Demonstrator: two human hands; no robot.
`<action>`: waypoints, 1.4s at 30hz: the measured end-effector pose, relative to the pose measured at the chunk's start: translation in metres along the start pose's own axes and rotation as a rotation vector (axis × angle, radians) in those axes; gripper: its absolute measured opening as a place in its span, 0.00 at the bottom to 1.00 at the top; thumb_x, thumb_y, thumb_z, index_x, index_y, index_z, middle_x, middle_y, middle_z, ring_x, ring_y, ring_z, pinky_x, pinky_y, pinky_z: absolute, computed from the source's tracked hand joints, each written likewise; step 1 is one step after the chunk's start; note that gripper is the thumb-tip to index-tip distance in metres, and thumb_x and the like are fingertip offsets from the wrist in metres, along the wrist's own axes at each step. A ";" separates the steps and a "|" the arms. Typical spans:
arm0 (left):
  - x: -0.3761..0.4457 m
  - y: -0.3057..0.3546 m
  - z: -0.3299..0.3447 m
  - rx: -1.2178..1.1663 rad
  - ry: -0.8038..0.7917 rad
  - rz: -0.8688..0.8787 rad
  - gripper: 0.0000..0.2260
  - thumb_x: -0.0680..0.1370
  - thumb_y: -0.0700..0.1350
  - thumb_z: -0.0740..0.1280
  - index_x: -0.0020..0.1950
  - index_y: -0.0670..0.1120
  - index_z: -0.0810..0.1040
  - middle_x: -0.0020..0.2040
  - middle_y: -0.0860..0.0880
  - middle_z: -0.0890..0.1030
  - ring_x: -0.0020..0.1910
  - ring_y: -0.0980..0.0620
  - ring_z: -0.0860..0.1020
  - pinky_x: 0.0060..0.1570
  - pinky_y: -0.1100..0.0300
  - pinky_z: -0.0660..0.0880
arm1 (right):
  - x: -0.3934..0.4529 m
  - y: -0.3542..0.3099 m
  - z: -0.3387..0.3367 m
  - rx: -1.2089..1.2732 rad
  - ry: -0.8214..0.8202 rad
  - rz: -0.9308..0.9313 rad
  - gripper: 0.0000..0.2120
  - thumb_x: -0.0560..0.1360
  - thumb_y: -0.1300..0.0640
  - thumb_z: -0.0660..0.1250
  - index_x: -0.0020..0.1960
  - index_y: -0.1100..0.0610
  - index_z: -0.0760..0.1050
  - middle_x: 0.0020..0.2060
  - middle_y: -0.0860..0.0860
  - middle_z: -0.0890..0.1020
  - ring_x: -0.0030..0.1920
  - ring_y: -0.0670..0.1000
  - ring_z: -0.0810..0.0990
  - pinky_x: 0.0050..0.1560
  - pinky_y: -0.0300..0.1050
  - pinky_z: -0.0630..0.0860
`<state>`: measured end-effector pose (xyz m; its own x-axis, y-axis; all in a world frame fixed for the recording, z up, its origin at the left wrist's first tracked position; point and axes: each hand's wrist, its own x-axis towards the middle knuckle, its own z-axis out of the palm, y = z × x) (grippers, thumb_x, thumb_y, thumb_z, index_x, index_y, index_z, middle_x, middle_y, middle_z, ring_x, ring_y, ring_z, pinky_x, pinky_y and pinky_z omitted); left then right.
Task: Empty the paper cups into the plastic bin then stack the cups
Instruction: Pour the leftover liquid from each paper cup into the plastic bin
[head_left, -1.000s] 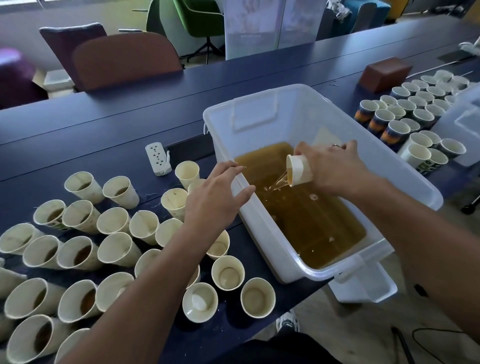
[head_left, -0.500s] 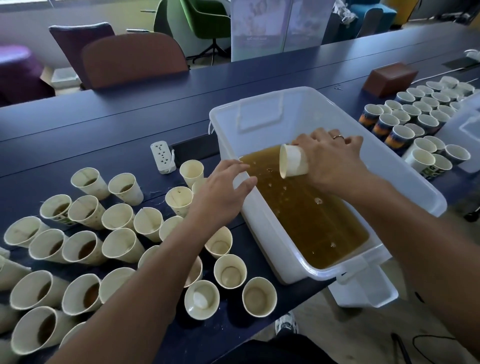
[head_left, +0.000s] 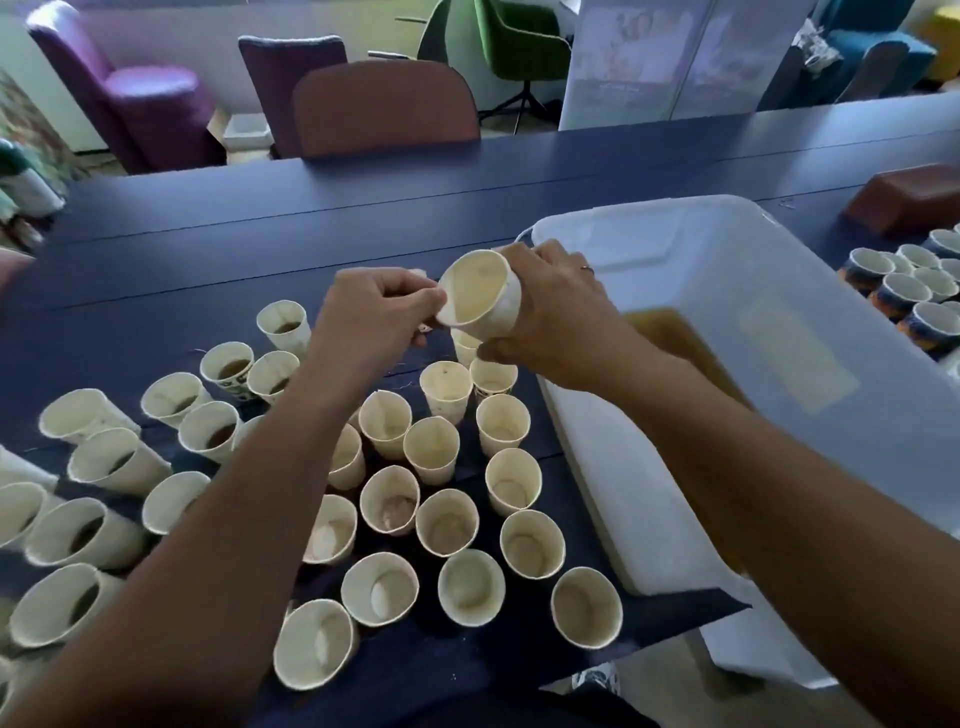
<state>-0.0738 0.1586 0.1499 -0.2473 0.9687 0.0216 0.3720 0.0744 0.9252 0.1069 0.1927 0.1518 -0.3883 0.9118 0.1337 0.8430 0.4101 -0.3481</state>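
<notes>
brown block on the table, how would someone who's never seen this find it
Start at the big translucent plastic bin on the dark blue table. Look past its far right corner: the brown block lies there, the only dark, boxy thing beside rows of round printed cups.

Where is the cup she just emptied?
The emptied cup is tilted in the right hand, above the table cups, just left of the plastic bin.

Bare tabletop (head_left: 363, 208) beyond crowded paper cups (head_left: 447, 525); plastic bin (head_left: 597, 493) apparently walling the right.
</notes>
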 end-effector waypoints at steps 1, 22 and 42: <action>0.002 -0.005 -0.009 0.031 0.026 -0.010 0.05 0.77 0.42 0.71 0.44 0.49 0.86 0.34 0.51 0.84 0.26 0.59 0.77 0.28 0.67 0.72 | 0.007 -0.007 0.006 0.052 -0.067 -0.013 0.45 0.64 0.34 0.77 0.74 0.46 0.62 0.66 0.52 0.72 0.65 0.55 0.70 0.63 0.56 0.71; 0.024 -0.124 -0.090 0.261 0.168 -0.201 0.05 0.79 0.47 0.67 0.48 0.51 0.83 0.36 0.55 0.84 0.42 0.56 0.82 0.51 0.53 0.79 | 0.125 -0.024 0.162 0.117 -0.161 0.207 0.10 0.78 0.51 0.63 0.53 0.50 0.83 0.47 0.50 0.84 0.45 0.53 0.81 0.36 0.44 0.76; 0.137 -0.175 -0.059 0.771 -0.092 -0.441 0.09 0.80 0.45 0.63 0.42 0.44 0.75 0.41 0.43 0.81 0.44 0.41 0.80 0.42 0.52 0.76 | 0.112 -0.035 0.170 0.231 -0.022 0.215 0.23 0.79 0.48 0.64 0.73 0.51 0.69 0.63 0.54 0.78 0.63 0.57 0.72 0.62 0.55 0.71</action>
<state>-0.2253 0.2647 0.0135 -0.4497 0.8271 -0.3371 0.7665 0.5511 0.3297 -0.0289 0.2764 0.0215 -0.2207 0.9752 0.0150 0.8007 0.1899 -0.5681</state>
